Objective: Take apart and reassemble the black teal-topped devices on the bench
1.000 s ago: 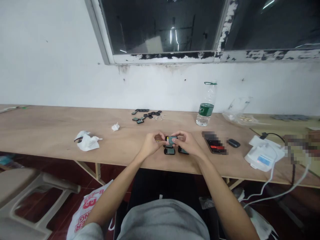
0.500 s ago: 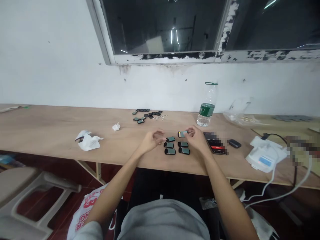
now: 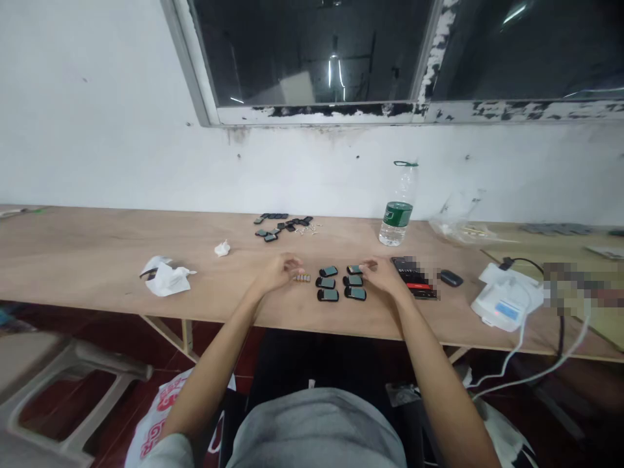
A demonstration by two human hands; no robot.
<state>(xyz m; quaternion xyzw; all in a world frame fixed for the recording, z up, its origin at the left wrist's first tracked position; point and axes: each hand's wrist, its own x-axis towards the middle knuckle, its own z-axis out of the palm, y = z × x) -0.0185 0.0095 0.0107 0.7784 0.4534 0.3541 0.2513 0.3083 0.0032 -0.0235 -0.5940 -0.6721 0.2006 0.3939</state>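
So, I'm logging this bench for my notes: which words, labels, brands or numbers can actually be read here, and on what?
Phone screen: digits that look like "01:17", small and partly pixelated.
White plastic bag: red letters, folded, perhaps "GR"; the rest is hidden.
Green label on the water bottle: too small to read.
Blue patch on the white device: too small to read.

We note our left hand (image 3: pixel 277 272) just beside a row of small gold-coloured parts (image 3: pixel 302 278); our right hand (image 3: pixel 383 275) sits at the rear right one of six black, teal-faced devices (image 3: pixel 355 268) on the plywood bench (image 3: pixel 121 244).
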